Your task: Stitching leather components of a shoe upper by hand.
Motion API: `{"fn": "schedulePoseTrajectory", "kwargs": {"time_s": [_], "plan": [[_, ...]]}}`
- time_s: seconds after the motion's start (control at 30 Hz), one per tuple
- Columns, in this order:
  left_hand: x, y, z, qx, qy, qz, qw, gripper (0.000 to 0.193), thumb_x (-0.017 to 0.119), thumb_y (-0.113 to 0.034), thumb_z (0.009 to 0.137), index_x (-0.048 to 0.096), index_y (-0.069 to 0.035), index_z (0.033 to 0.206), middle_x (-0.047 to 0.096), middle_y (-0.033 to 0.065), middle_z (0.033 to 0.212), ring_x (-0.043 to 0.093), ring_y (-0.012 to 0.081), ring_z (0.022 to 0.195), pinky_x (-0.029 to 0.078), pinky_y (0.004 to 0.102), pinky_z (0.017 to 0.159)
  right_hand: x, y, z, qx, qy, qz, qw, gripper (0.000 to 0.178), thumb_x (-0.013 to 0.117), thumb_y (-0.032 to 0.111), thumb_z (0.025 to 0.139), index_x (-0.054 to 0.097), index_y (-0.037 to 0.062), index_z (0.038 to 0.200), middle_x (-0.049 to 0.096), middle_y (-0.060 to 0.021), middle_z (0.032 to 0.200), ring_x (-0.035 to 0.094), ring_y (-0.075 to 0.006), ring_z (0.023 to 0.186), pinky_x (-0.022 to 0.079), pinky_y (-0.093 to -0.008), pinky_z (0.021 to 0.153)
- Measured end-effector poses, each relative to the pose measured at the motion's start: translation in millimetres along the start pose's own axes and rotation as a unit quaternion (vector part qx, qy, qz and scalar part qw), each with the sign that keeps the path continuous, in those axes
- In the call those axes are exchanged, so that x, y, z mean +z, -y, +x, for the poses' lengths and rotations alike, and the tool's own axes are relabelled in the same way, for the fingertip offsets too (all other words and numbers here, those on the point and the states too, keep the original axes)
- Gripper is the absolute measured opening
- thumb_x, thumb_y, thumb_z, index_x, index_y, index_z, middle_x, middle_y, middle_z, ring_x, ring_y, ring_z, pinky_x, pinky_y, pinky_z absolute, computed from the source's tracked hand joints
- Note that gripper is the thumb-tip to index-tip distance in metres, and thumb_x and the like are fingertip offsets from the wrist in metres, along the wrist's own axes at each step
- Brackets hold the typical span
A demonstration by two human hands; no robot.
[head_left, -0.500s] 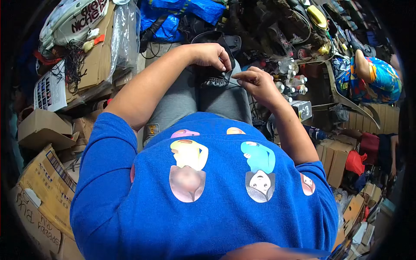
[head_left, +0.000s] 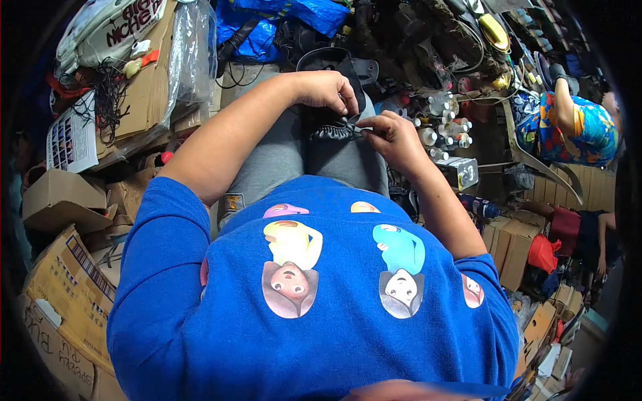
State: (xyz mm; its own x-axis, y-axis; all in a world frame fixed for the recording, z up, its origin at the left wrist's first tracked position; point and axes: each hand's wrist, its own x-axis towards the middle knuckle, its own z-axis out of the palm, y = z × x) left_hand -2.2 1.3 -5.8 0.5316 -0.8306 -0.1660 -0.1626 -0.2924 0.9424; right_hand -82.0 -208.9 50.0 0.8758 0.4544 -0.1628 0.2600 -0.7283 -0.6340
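Observation:
On my lap rests a black, shoe-like piece (head_left: 344, 67), with a row of pale loops or stitches (head_left: 329, 133) along its near edge. My left hand (head_left: 329, 91) is closed with curled fingers on its near side, thumb hidden in part. Just to the right, my right hand (head_left: 389, 134) pinches a thin dark strand or tool (head_left: 356, 127) at the looped edge. Its exact kind is too small to make out. The fingertips of both hands are close together but apart.
Plastic bottles (head_left: 455, 127) stand to the right of my right hand, near a clear container (head_left: 463, 172). Cardboard boxes (head_left: 63, 200) and sheets crowd the left. A blue plastic bag (head_left: 267, 33) lies ahead. A person in a colourful shirt (head_left: 582, 130) sits at the far right.
My right fingertips have come slightly nearer and now pinch at the looped edge. My left hand has shifted a little nearer too. The person at the right has moved their arm.

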Motion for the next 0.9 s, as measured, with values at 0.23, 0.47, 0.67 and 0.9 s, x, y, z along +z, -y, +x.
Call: {"fn": "schedulePoseTrajectory", "kwargs": {"time_s": [0.23, 0.47, 0.67, 0.9], "plan": [[-0.4, 3.7, -0.9, -0.001, -0.001, 0.003, 1.0, 0.027, 0.065, -0.009, 0.073, 0.07, -0.008, 0.099, 0.059, 0.0083, 0.091, 0.055, 0.0202, 0.094, 0.042, 0.0306, 0.086, -9.7, 12.7, 14.7, -0.08, 0.027, -0.11, 0.99, 0.02, 0.063, 0.006, 0.073, 0.07, 0.0085, 0.092, 0.056, -0.0105, 0.074, 0.058, -0.0249, 0.068, 0.045, -0.0321, 0.062], [-2.8, -2.3, -9.7, -0.006, 0.01, -0.005, 1.0, 0.031, 0.062, -0.008, 0.072, 0.069, -0.008, 0.102, 0.057, 0.0075, 0.09, 0.053, 0.0202, 0.092, 0.041, 0.0294, 0.085, -7.2, 13.0, 7.1, -0.024, 0.014, -0.039, 0.999, 0.019, 0.062, 0.008, 0.073, 0.07, 0.0085, 0.089, 0.062, -0.0133, 0.081, 0.063, -0.0287, 0.076, 0.05, -0.035, 0.07], [-5.1, -3.5, -7.6, -0.006, 0.024, 0.021, 0.999, 0.033, 0.062, -0.008, 0.071, 0.069, -0.007, 0.104, 0.057, 0.0079, 0.089, 0.053, 0.0207, 0.092, 0.041, 0.0296, 0.085, -2.9, 8.4, 8.5, -0.014, 0.01, -0.011, 1.0, 0.018, 0.061, 0.008, 0.074, 0.07, 0.0083, 0.09, 0.062, -0.0131, 0.081, 0.063, -0.0276, 0.076, 0.05, -0.0345, 0.069], [-3.9, -1.8, -6.7, -0.01, 0.015, 0.04, 0.999, 0.033, 0.062, -0.009, 0.071, 0.069, -0.008, 0.103, 0.057, 0.0082, 0.088, 0.053, 0.0208, 0.091, 0.041, 0.0301, 0.085, -10.6, 14.9, 17.0, -0.044, 0.049, -0.081, 0.995, 0.017, 0.064, 0.005, 0.076, 0.069, 0.0072, 0.092, 0.055, -0.0082, 0.076, 0.057, -0.02, 0.068, 0.044, -0.0294, 0.062]]}}
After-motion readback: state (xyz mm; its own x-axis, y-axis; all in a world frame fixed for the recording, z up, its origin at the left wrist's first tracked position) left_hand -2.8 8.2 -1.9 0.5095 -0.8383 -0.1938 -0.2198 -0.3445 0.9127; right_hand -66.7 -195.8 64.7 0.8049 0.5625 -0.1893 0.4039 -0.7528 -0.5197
